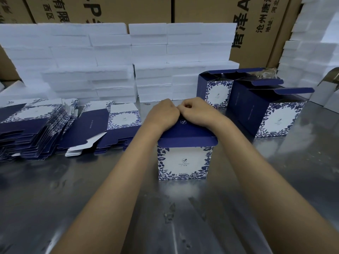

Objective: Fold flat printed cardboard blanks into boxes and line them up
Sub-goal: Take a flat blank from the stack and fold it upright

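Steel table [55, 189]: blank stacks [36, 129] left; left hand [162, 112], right hand [195, 111] curled, pressing box [184, 158] top.

White foam blocks [113, 57] stacked before brown cartons [200, 10] on a steel table [55, 198].

Blue-and-white floral cardboard boxes and flat blanks

One box [184, 160] stands upright at centre, navy lid flap down; two open boxes [256, 103] stand far right; flat blanks [36, 129] lie stacked at left.

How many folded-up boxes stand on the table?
3: one under both hands, one at right front, one behind it. More may be hidden behind those.
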Action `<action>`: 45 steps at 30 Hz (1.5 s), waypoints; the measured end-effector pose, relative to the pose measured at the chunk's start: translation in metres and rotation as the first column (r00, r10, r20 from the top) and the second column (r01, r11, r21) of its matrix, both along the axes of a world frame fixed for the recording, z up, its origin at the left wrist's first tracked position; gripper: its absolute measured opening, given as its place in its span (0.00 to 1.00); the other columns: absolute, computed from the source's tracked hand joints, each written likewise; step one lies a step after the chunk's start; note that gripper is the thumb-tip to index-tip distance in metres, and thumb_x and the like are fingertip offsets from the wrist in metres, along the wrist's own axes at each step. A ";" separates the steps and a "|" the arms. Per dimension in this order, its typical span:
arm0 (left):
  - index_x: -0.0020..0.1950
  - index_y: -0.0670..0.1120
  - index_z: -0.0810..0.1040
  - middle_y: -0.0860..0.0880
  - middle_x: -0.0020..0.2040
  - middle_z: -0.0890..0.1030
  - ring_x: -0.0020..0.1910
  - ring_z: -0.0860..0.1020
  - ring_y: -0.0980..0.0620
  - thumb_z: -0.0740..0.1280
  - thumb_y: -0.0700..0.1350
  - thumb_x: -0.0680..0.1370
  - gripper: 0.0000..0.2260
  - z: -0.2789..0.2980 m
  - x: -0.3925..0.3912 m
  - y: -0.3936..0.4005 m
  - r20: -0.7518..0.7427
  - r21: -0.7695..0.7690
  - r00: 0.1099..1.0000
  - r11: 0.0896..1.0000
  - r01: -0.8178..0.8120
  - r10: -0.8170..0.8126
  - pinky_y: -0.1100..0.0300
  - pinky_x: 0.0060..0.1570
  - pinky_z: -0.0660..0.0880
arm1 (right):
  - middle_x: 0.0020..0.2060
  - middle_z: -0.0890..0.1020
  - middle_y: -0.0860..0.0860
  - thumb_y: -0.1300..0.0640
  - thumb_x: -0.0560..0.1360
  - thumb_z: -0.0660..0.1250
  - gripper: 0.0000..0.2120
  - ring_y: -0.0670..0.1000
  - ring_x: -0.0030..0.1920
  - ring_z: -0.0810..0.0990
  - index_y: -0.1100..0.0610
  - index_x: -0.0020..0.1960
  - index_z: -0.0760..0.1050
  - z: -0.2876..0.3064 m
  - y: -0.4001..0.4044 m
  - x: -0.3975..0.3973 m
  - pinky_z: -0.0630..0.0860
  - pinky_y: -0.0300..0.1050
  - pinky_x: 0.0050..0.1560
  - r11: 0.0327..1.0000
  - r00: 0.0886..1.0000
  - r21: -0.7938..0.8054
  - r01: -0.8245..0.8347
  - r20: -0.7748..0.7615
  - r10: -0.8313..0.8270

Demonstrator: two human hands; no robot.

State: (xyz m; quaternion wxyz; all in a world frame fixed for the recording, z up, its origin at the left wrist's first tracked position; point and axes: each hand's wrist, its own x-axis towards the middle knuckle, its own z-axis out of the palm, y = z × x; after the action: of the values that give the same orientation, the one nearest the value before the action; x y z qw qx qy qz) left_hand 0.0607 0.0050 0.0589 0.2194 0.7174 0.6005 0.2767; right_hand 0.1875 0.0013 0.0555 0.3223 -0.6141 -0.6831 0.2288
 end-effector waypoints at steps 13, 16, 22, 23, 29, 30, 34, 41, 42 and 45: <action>0.64 0.40 0.72 0.44 0.69 0.75 0.65 0.73 0.45 0.53 0.43 0.84 0.14 -0.002 -0.004 0.002 0.042 -0.052 0.999 0.998 0.021 -0.019 0.55 0.56 0.68 | 0.46 0.81 0.53 0.57 0.82 0.64 0.07 0.51 0.47 0.76 0.58 0.49 0.78 0.001 -0.001 0.000 0.72 0.46 0.49 0.997 0.997 0.053 -0.049 0.062 0.046; 0.63 0.40 0.72 0.44 0.69 0.75 0.65 0.73 0.46 0.53 0.43 0.84 0.13 -0.004 -0.004 0.002 0.061 -0.043 0.998 0.999 0.018 -0.015 0.54 0.60 0.69 | 0.42 0.79 0.48 0.55 0.82 0.64 0.08 0.49 0.46 0.75 0.54 0.44 0.75 0.001 -0.001 0.000 0.71 0.47 0.49 0.999 0.998 0.023 -0.029 0.053 0.028; 0.61 0.41 0.72 0.45 0.68 0.76 0.62 0.74 0.46 0.54 0.44 0.85 0.11 -0.005 -0.004 0.003 0.071 -0.037 0.997 0.999 0.011 -0.009 0.57 0.53 0.68 | 0.39 0.78 0.46 0.57 0.81 0.64 0.09 0.49 0.45 0.74 0.54 0.42 0.73 0.002 -0.001 -0.001 0.70 0.45 0.46 0.999 0.999 0.034 -0.023 0.044 0.022; 0.61 0.41 0.73 0.44 0.66 0.77 0.60 0.75 0.46 0.55 0.45 0.85 0.11 -0.005 -0.005 0.003 0.079 -0.034 0.997 0.999 -0.001 0.003 0.57 0.51 0.69 | 0.40 0.78 0.47 0.57 0.81 0.64 0.08 0.49 0.45 0.74 0.54 0.43 0.74 0.002 -0.001 -0.001 0.70 0.45 0.46 0.999 0.999 0.029 -0.018 0.031 0.017; 0.52 0.44 0.72 0.43 0.55 0.78 0.53 0.75 0.43 0.57 0.51 0.84 0.11 -0.011 -0.007 0.006 0.063 -0.040 0.995 0.996 -0.074 0.076 0.54 0.50 0.69 | 0.38 0.77 0.47 0.59 0.80 0.59 0.11 0.51 0.45 0.73 0.55 0.40 0.74 0.001 -0.001 -0.001 0.69 0.48 0.48 1.000 0.997 0.000 0.022 0.074 -0.022; 0.50 0.46 0.70 0.45 0.54 0.77 0.52 0.74 0.45 0.57 0.51 0.84 0.10 -0.011 -0.006 0.006 0.067 -0.040 0.995 0.997 -0.070 0.073 0.55 0.49 0.68 | 0.38 0.76 0.46 0.59 0.80 0.59 0.12 0.51 0.46 0.73 0.53 0.39 0.72 0.001 -0.001 -0.001 0.70 0.48 0.50 1.000 0.995 0.000 0.019 0.095 -0.019; 0.50 0.47 0.71 0.49 0.51 0.75 0.51 0.74 0.46 0.57 0.52 0.84 0.10 -0.012 -0.007 0.007 0.098 -0.037 0.992 0.996 -0.078 0.082 0.56 0.47 0.66 | 0.37 0.76 0.45 0.57 0.81 0.61 0.13 0.51 0.47 0.75 0.51 0.38 0.72 0.001 -0.001 0.001 0.72 0.53 0.58 0.999 0.996 0.014 0.040 0.074 -0.041; 0.51 0.46 0.73 0.52 0.42 0.74 0.48 0.74 0.47 0.58 0.53 0.84 0.12 -0.013 -0.009 0.006 0.146 -0.059 0.987 0.997 -0.058 0.066 0.56 0.42 0.65 | 0.39 0.77 0.52 0.51 0.83 0.63 0.15 0.50 0.41 0.73 0.60 0.44 0.78 -0.007 -0.006 0.011 0.68 0.45 0.42 0.998 0.996 -0.003 0.060 -0.072 -0.060; 0.50 0.46 0.73 0.52 0.42 0.74 0.47 0.74 0.47 0.59 0.53 0.84 0.12 -0.013 -0.009 0.006 0.151 -0.054 0.987 0.997 -0.053 0.061 0.56 0.40 0.65 | 0.38 0.77 0.50 0.51 0.83 0.63 0.15 0.50 0.41 0.73 0.60 0.43 0.77 -0.008 -0.005 0.012 0.69 0.44 0.41 0.998 0.996 0.008 0.066 -0.056 -0.065; 0.46 0.46 0.70 0.51 0.41 0.73 0.43 0.71 0.49 0.58 0.52 0.85 0.12 -0.011 -0.009 0.005 0.109 -0.035 0.994 0.999 -0.025 0.029 0.57 0.35 0.63 | 0.34 0.74 0.47 0.53 0.83 0.62 0.16 0.49 0.38 0.72 0.56 0.37 0.72 -0.009 -0.004 0.010 0.67 0.43 0.37 0.997 0.997 0.019 0.071 -0.006 -0.071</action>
State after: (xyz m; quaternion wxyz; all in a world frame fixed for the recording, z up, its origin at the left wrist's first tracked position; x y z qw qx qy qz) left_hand 0.0518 0.0099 0.0481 0.2600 0.6892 0.6019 0.3085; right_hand 0.1972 -0.0025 0.0469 0.3378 -0.6341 -0.6623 0.2123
